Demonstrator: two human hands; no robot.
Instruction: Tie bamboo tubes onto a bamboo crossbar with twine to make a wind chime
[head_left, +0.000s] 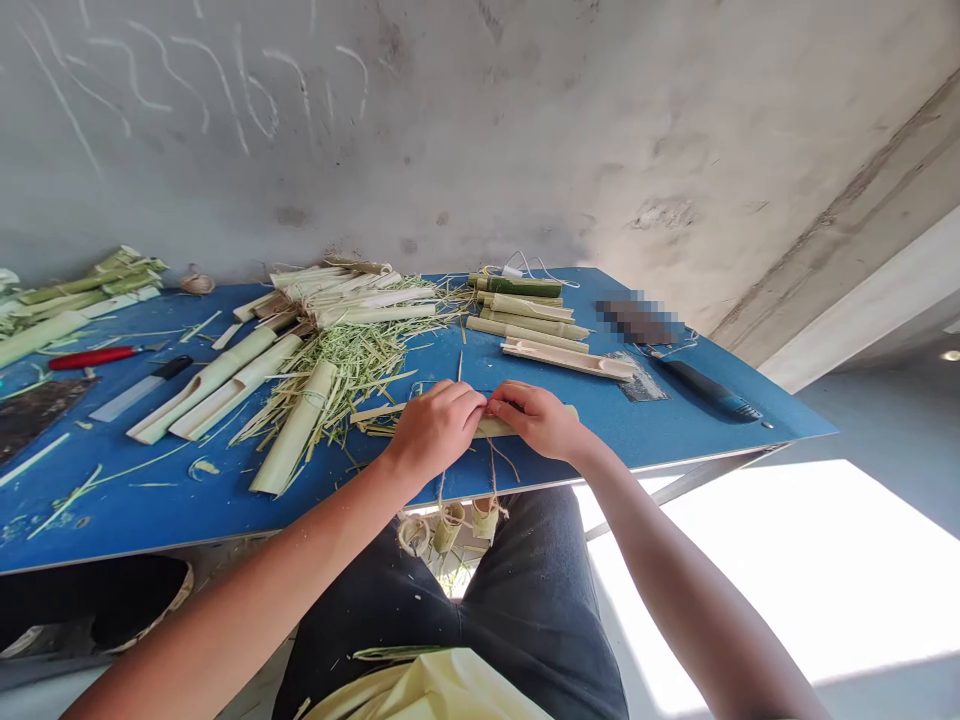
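My left hand point(437, 428) and my right hand point(538, 418) meet over the table's front edge, fingertips pinched close together. Between them lies a piece of split bamboo point(496, 427), mostly covered by my hands. Thin brown twine point(493, 466) runs down from it. Both hands seem to pinch the twine, though the fingers hide the exact grip. Three small bamboo cups hang on twine below the edge: a left cup point(413, 536), a middle cup point(448, 529) and a right cup point(485, 518). Thin bamboo strips point(375, 412) lie beside my left hand.
Green bamboo shavings point(360, 350) and split bamboo lengths point(225, 370) cover the blue table point(202, 490) at left. There, a knife point(142, 388) and a red-handled tool point(94, 356) lie flat. Bamboo pieces point(532, 325) and a dark power tool point(709, 388) are at right. Behind stands a concrete wall point(487, 130).
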